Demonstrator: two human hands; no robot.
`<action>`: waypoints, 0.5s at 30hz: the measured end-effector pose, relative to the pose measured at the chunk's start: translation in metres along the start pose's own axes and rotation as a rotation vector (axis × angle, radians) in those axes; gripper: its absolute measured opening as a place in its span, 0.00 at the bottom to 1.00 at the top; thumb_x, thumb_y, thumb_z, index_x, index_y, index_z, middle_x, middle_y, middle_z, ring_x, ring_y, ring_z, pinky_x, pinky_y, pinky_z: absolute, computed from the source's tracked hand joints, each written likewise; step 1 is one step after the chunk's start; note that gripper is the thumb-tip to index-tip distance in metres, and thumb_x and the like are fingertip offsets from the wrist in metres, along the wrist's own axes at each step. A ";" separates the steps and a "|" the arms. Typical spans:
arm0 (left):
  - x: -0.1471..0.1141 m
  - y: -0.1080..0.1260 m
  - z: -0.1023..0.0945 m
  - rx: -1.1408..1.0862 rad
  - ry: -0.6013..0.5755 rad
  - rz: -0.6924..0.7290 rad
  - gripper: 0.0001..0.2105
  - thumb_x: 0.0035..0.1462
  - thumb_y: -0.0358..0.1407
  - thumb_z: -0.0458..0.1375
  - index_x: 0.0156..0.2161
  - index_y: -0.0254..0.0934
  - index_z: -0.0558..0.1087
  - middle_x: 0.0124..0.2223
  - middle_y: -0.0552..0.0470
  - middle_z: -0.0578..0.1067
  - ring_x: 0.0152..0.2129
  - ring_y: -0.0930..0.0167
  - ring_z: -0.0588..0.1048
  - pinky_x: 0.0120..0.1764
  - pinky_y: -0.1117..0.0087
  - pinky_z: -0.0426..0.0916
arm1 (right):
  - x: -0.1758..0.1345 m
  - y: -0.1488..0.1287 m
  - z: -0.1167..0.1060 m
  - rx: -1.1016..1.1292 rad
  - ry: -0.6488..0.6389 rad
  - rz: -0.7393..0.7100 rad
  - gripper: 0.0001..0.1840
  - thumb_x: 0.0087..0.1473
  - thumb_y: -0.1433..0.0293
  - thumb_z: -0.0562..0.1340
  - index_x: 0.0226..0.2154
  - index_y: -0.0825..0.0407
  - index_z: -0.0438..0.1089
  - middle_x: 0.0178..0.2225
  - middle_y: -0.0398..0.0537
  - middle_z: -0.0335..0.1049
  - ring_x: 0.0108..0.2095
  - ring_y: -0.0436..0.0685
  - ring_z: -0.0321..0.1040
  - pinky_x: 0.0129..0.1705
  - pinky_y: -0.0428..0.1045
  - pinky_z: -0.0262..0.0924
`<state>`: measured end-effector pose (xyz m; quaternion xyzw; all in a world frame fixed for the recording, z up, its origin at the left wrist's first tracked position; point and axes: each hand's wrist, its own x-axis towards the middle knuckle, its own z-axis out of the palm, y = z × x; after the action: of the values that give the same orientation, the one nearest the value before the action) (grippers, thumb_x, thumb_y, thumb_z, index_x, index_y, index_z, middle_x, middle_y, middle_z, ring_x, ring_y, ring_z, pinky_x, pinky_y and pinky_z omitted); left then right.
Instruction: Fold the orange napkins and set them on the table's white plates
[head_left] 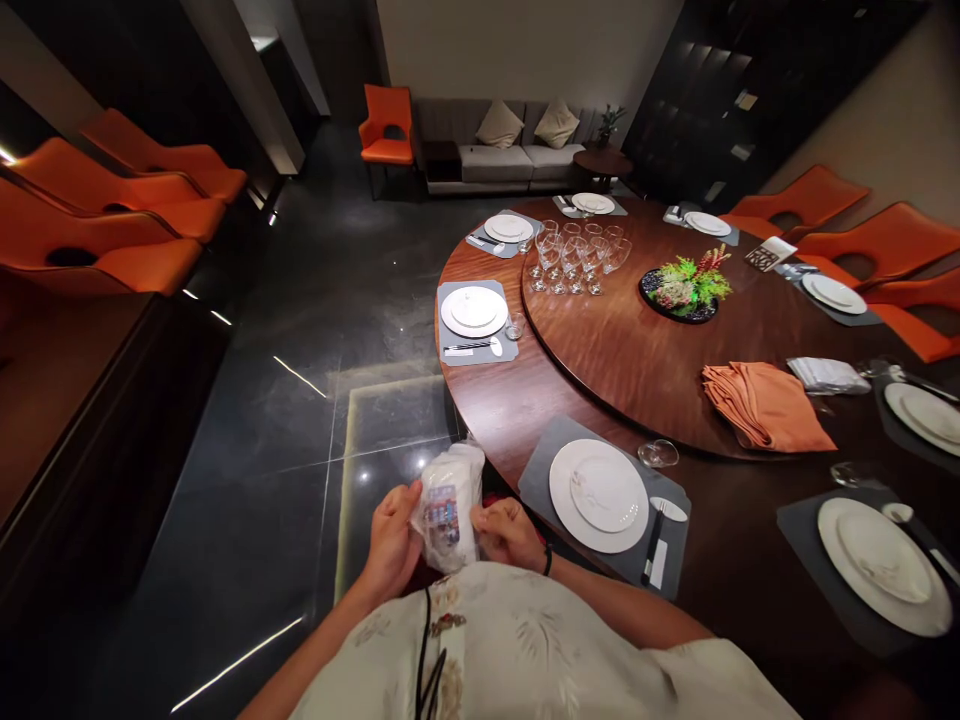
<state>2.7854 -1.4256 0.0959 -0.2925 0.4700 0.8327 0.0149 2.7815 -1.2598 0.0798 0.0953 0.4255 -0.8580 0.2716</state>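
A clear plastic packet of white folded towels (455, 500), with a printed label on its front, is held upright in front of my body. My left hand (397, 530) grips its left edge between thumb and fingers. On the opposite edge, my right hand (510, 532) pinches the wrapper; a dark band circles that wrist. Just right of my hands lies a place setting on a grey placemat (544, 455), with a small plate stacked on a larger white plate (562, 525), a spoon rest and dark chopsticks (654, 545).
The round wooden table (495, 400) carries a turntable with several wine glasses (574, 260), a plant centrepiece (686, 285), folded orange cloths (765, 405) and another white packet (829, 376). More place settings ring its edge. Orange chairs (161, 215) and a grey sofa (495, 160) stand around.
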 end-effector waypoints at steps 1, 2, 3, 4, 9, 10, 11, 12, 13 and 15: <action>-0.001 0.001 0.001 0.085 -0.057 0.048 0.28 0.43 0.40 0.69 0.24 0.39 0.48 0.22 0.64 0.52 0.19 0.81 0.53 0.23 0.78 0.55 | 0.002 -0.003 0.002 0.005 0.010 -0.044 0.35 0.38 0.63 0.70 0.09 0.52 0.41 0.11 0.36 0.41 0.18 0.44 0.39 0.23 0.46 0.37; -0.001 0.003 0.002 0.193 -0.103 0.100 0.27 0.42 0.37 0.69 0.25 0.39 0.49 0.23 0.64 0.53 0.19 0.81 0.53 0.23 0.78 0.54 | 0.005 -0.006 0.005 0.009 0.022 -0.092 0.35 0.39 0.64 0.70 0.10 0.52 0.40 0.13 0.35 0.42 0.19 0.44 0.39 0.23 0.46 0.39; -0.002 0.004 0.002 0.306 -0.130 0.149 0.25 0.40 0.33 0.69 0.27 0.39 0.51 0.24 0.64 0.54 0.20 0.81 0.54 0.24 0.79 0.54 | 0.007 -0.010 0.008 0.008 0.034 -0.135 0.35 0.40 0.66 0.70 0.11 0.52 0.40 0.14 0.35 0.42 0.19 0.44 0.40 0.24 0.46 0.40; -0.002 0.005 0.002 0.401 -0.139 0.191 0.24 0.39 0.30 0.68 0.28 0.39 0.52 0.25 0.63 0.56 0.21 0.80 0.55 0.25 0.79 0.55 | 0.010 -0.012 0.011 -0.001 0.041 -0.166 0.35 0.42 0.66 0.69 0.12 0.52 0.39 0.15 0.35 0.42 0.20 0.44 0.41 0.25 0.46 0.40; -0.005 0.002 -0.004 0.355 -0.158 0.145 0.16 0.41 0.23 0.58 0.33 0.39 0.56 0.29 0.61 0.62 0.25 0.78 0.63 0.28 0.78 0.60 | 0.018 -0.021 0.013 -0.477 -0.028 -0.197 0.32 0.49 0.65 0.65 0.16 0.51 0.38 0.17 0.34 0.39 0.21 0.44 0.37 0.25 0.46 0.38; -0.006 0.000 -0.003 0.301 -0.151 0.105 0.16 0.40 0.23 0.56 0.34 0.40 0.57 0.29 0.61 0.62 0.24 0.78 0.63 0.27 0.78 0.61 | 0.019 -0.025 0.011 -0.673 -0.065 -0.206 0.30 0.50 0.65 0.63 0.17 0.51 0.40 0.18 0.35 0.40 0.21 0.45 0.39 0.26 0.46 0.39; -0.007 -0.003 0.000 0.251 -0.133 0.079 0.17 0.40 0.23 0.56 0.35 0.40 0.57 0.29 0.61 0.63 0.24 0.78 0.64 0.27 0.78 0.61 | 0.019 -0.029 0.008 -0.884 -0.106 -0.220 0.27 0.51 0.65 0.62 0.16 0.52 0.43 0.18 0.35 0.43 0.22 0.45 0.42 0.27 0.46 0.41; -0.007 -0.006 0.003 0.209 -0.118 0.066 0.17 0.39 0.23 0.55 0.35 0.40 0.57 0.29 0.61 0.64 0.24 0.78 0.64 0.27 0.78 0.61 | 0.018 -0.034 0.006 -1.092 -0.142 -0.230 0.24 0.52 0.65 0.62 0.17 0.53 0.48 0.18 0.36 0.47 0.23 0.45 0.47 0.29 0.46 0.43; -0.007 -0.008 0.008 0.179 -0.111 0.062 0.18 0.38 0.23 0.55 0.36 0.40 0.58 0.29 0.61 0.65 0.24 0.78 0.65 0.28 0.77 0.62 | 0.018 -0.040 0.004 -1.287 -0.158 -0.232 0.20 0.53 0.64 0.62 0.18 0.53 0.54 0.19 0.37 0.53 0.25 0.46 0.52 0.31 0.46 0.45; -0.007 -0.013 0.018 0.153 -0.124 0.064 0.19 0.37 0.22 0.54 0.36 0.40 0.57 0.30 0.60 0.66 0.25 0.77 0.66 0.28 0.77 0.63 | 0.016 -0.049 0.001 -1.615 -0.122 -0.190 0.17 0.54 0.58 0.62 0.23 0.54 0.65 0.23 0.43 0.65 0.30 0.51 0.61 0.34 0.47 0.49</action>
<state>2.7864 -1.4018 0.0962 -0.2232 0.5393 0.8110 0.0396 2.7418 -1.2425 0.1071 -0.2131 0.9037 -0.3095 0.2054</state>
